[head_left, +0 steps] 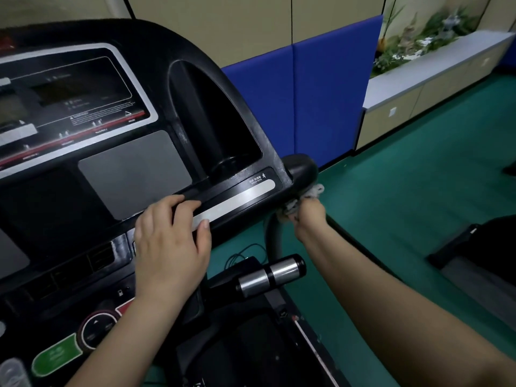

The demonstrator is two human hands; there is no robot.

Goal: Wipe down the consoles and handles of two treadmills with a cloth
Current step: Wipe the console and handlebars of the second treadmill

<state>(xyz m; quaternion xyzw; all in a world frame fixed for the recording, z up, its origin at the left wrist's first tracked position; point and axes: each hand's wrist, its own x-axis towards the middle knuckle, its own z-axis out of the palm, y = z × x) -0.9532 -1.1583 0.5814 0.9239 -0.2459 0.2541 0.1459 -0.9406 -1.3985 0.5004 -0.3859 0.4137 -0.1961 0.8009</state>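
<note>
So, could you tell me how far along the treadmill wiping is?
Done: unclear; the console rim shows pale marks. In hand: the right hand grips the cloth against the right handle, left hand resting on the console. Left: probably the second treadmill at right.

A gym or fitness room: a black treadmill console with display and buttons fills the near view. What looks like a second treadmill stands on green sports floor, and blue padded panels line the wall, beside a low cabinet topped with plants.
</note>
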